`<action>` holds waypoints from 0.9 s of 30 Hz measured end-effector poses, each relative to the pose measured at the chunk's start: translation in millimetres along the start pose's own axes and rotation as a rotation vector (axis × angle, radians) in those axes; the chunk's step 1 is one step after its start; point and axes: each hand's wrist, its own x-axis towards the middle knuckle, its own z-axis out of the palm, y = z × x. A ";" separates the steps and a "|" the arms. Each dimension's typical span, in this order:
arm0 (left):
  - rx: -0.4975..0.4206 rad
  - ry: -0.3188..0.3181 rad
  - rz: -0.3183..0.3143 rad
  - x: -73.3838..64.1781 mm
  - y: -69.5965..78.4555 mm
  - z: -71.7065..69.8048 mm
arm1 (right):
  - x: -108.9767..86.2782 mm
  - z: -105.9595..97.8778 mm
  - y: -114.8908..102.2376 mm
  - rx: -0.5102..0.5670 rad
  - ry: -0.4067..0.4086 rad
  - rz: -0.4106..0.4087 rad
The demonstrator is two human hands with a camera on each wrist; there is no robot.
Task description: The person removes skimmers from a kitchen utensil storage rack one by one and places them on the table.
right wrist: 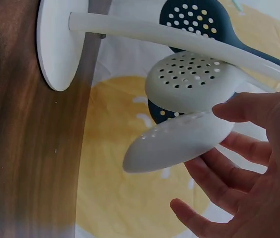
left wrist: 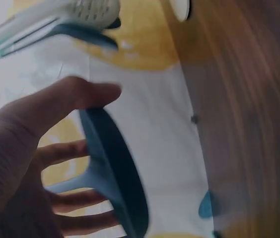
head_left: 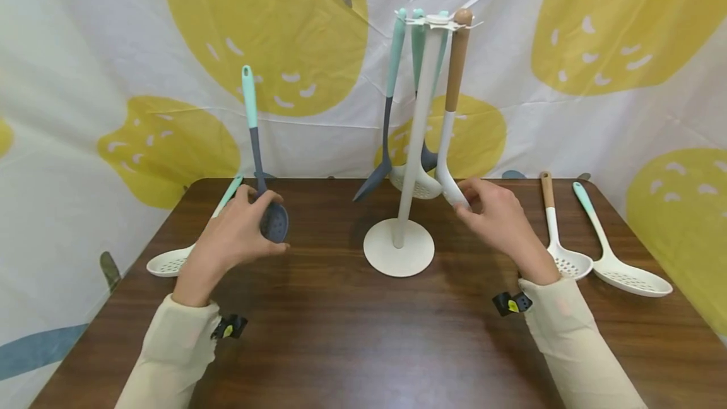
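Observation:
My left hand (head_left: 235, 227) holds a dark grey skimmer (head_left: 276, 222) by its head, with the mint handle pointing up. In the left wrist view the thumb tip presses the rim of that head, while the other fingers lie behind it. On the right, my right hand (head_left: 502, 214) grips the head of a white skimmer (head_left: 447, 141) with a brown handle, thumb on one side and fingers beneath. This skimmer's handle top is at the hooks of a white utensil stand (head_left: 378, 259). Several mint-handled utensils hang there too, among them a dark grey turner (head_left: 375, 180) and a pale perforated skimmer (right wrist: 182, 82).
A white slotted utensil (head_left: 167, 262) with a mint handle lies at the table's left, partly behind my left arm. At the right lie a brown-handled white skimmer (head_left: 578, 265) and a mint-handled slotted turner (head_left: 636, 279). A lemon-print cloth (head_left: 318, 150) hangs behind the wooden table (head_left: 352, 339).

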 end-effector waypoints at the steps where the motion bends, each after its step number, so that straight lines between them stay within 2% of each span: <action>1: -0.005 -0.031 -0.016 -1.1 -5.0 -3.1 | 0.0 0.8 0.1 -0.006 0.003 0.000; 7: 0.025 -0.226 -0.102 -5.2 -21.0 -14.2 | -0.7 5.0 1.8 -0.052 0.048 -0.016; 13: 0.035 -0.382 -0.162 -7.2 -28.3 -15.2 | -0.4 8.5 3.0 -0.053 0.105 -0.031; 18: 0.068 -0.445 -0.168 -7.1 -32.4 -10.3 | 0.2 10.5 8.6 -0.018 0.128 -0.026; 27: 0.062 -0.480 -0.128 -2.2 -36.1 0.6 | 1.3 8.3 15.3 0.106 0.126 -0.017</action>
